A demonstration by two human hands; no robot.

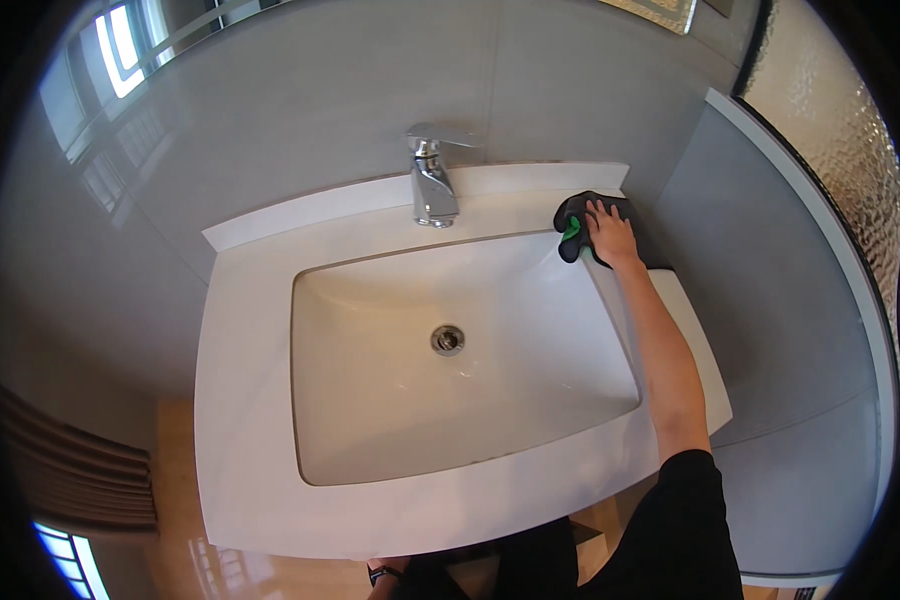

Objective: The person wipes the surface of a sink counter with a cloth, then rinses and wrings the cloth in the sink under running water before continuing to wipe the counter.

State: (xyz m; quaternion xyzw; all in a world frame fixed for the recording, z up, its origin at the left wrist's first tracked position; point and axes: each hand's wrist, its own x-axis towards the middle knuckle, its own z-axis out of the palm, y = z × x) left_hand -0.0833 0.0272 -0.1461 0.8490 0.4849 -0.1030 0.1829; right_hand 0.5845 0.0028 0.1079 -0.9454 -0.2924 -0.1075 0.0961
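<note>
My right hand [612,234] presses with spread fingers on a black cloth [570,206] with a green underside, at the back right corner of the white washbasin counter [247,390]. Part of the cloth hangs over the basin's rim. Left of the hand, a chrome single-lever faucet [433,180] stands behind the rectangular sink basin [375,405], which has a round metal drain [448,340]. Below the counter's front edge, my left wrist with a dark band shows; the left hand [379,561] is mostly hidden by the counter, so its grip cannot be seen.
A grey tiled wall [307,97] rises behind the counter's upstand. On the right stands a low grey partition [780,300] with a pale edge, beside textured glass [832,135]. A brown curtain [82,472] hangs at the lower left above a wooden floor [176,480].
</note>
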